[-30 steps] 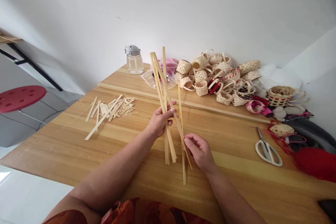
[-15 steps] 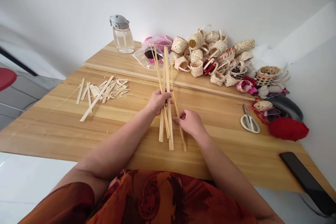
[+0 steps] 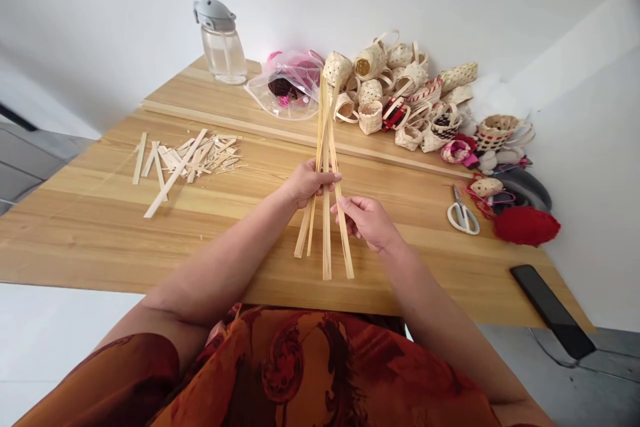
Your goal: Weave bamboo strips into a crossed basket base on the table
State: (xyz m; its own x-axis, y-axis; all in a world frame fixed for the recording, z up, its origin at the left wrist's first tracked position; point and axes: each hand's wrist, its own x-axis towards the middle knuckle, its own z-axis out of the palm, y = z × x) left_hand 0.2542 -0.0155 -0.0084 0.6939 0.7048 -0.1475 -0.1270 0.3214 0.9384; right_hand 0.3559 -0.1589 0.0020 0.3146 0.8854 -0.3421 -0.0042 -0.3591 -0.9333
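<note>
Several long, thin bamboo strips [image 3: 327,240] are held above the table in a narrow fan. My left hand [image 3: 307,183] is closed around them near their middle, thumb lying across the front. My right hand [image 3: 367,220] pinches the rightmost strip [image 3: 345,247] between thumb and fingers, just below my left hand. The upper ends of the strips cross close together, and their lower ends spread apart over the wooden table [image 3: 260,213].
A pile of short bamboo offcuts [image 3: 200,159] lies at left. Along the wall stand a water bottle [image 3: 223,53], a plastic bag [image 3: 287,87] and several small woven baskets [image 3: 370,117]. At right are scissors [image 3: 463,213], red yarn [image 3: 527,225] and a phone [image 3: 553,310].
The strip at my right hand has come up against the others under my left thumb. The upper ends have drawn together and shifted right. The camera view has moved slightly.
</note>
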